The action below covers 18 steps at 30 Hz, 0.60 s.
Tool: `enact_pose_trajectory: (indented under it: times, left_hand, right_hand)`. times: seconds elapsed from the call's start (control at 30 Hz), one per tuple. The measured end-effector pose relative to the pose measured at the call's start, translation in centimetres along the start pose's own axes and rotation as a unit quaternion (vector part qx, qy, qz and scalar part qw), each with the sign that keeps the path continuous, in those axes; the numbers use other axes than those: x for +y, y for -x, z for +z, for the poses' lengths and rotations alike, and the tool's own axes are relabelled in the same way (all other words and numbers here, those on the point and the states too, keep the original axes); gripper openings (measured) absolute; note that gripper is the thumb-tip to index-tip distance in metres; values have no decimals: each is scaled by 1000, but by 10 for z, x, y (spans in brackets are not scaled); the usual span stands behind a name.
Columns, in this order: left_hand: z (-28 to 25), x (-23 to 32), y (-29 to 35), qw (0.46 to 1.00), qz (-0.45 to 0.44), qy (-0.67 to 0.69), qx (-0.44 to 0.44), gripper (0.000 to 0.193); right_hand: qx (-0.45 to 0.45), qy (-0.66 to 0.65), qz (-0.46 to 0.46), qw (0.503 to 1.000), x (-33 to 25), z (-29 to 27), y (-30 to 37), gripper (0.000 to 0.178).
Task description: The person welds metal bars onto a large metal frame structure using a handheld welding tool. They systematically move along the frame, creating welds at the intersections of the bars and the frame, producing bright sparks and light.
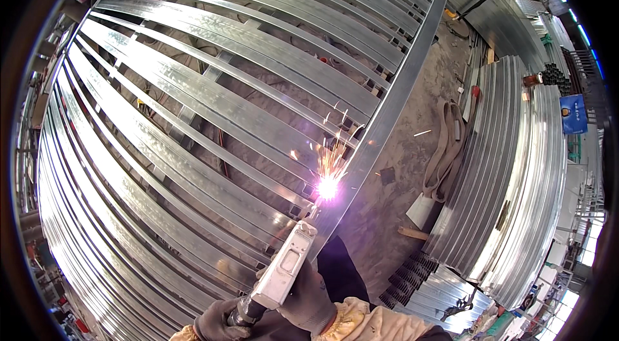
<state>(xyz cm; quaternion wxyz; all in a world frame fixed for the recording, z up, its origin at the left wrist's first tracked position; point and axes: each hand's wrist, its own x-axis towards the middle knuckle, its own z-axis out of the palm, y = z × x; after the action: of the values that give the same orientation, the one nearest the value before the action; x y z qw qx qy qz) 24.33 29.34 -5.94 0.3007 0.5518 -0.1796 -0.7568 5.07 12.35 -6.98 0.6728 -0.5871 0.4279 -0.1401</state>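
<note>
A pale, box-shaped handheld welding gun point(285, 269) points up and away from me, its tip at a bright, violet-white weld spot point(327, 188) that throws orange sparks. My gloved right hand point(311, 302) is wrapped round the gun's body from the right. Lower and to the left, my gloved left hand point(215, 320) is closed on the dark rear end of the gun. The weld spot lies where a flat metal bar point(258, 170) meets the long edge rail point(398, 99) of a large slatted metal frame. Glare hides the joint itself.
Stacked metal profiles point(509, 167) lie to the right, past a strip of dusty floor point(403, 160). A beige strap point(445, 154) is looped on that floor beside the stack. A blue panel point(573, 114) stands at the far right. Small tube ends point(409, 274) are piled lower right.
</note>
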Motion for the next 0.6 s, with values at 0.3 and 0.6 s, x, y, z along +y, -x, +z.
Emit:
enact_pose_trajectory:
  times: [0.3, 0.6]
  left_hand:
    - [-1, -1, 1, 1000, 14, -13, -3, 65]
    - [3, 6, 1, 1000, 2, 0, -7, 63]
  right_hand:
    - [12, -32, 5, 999, -2, 1, 0, 46]
    - [15, -53, 17, 998, -4, 1, 1, 46]
